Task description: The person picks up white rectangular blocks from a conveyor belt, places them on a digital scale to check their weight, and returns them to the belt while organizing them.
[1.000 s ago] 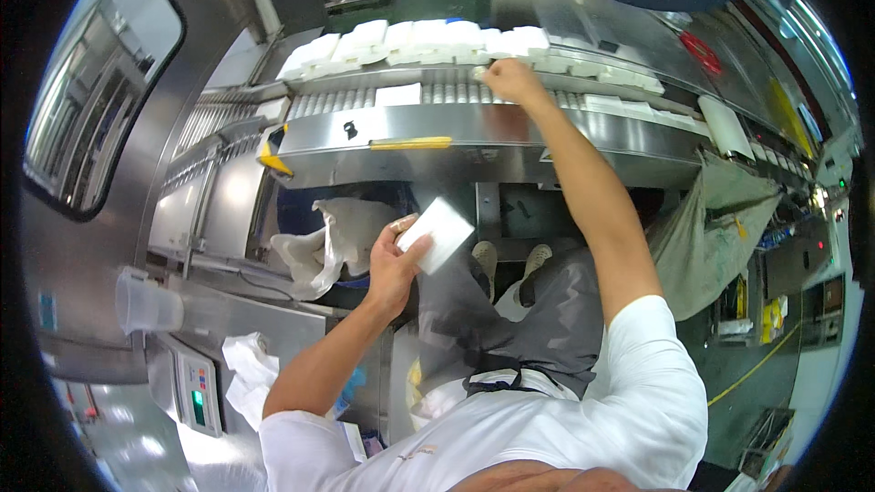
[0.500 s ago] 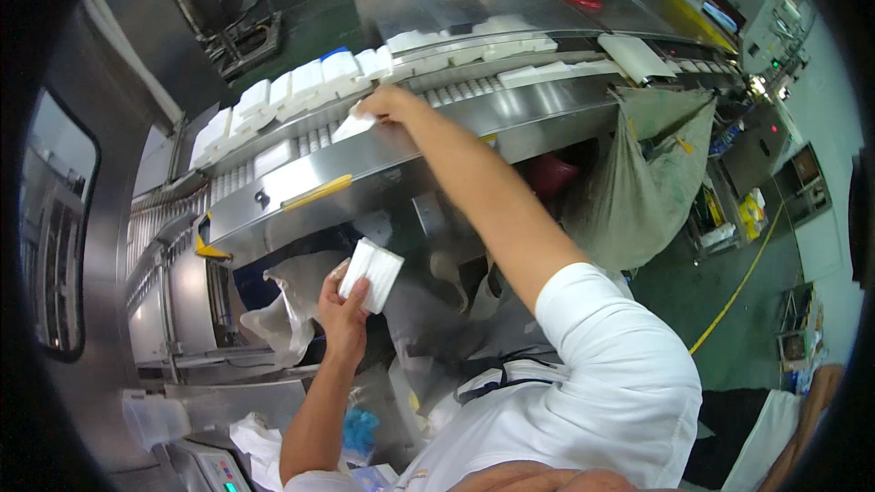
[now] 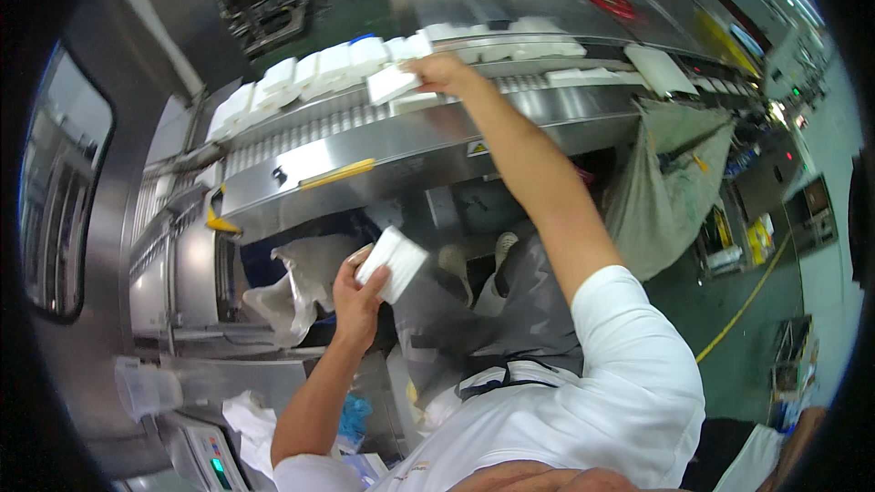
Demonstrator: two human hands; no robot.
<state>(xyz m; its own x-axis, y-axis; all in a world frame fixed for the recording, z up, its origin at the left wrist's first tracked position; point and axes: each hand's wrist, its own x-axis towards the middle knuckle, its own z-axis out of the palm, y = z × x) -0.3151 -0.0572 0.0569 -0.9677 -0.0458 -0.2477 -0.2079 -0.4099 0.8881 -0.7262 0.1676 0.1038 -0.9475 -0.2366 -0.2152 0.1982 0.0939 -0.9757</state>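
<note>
My left hand is closed round a white rectangular pack with fine lines across its face, held in front of my body. Farther out, my right hand reaches over the roller conveyor and grips the right end of a second white pack. That pack is tilted, between the rollers and a row of white packs along the conveyor's far side. Just below my right hand, another white block lies by the near rail.
A metal rail with a yellow strip borders the conveyor's near side. A grey cloth bag hangs at right. Below the conveyor at left is a crumpled plastic bag. A scale and a clear plastic container stand at lower left.
My right hand has moved away from me and slightly right, raising its pack off the near side of the conveyor. My left hand still holds its pack. The whole view has shifted slightly.
</note>
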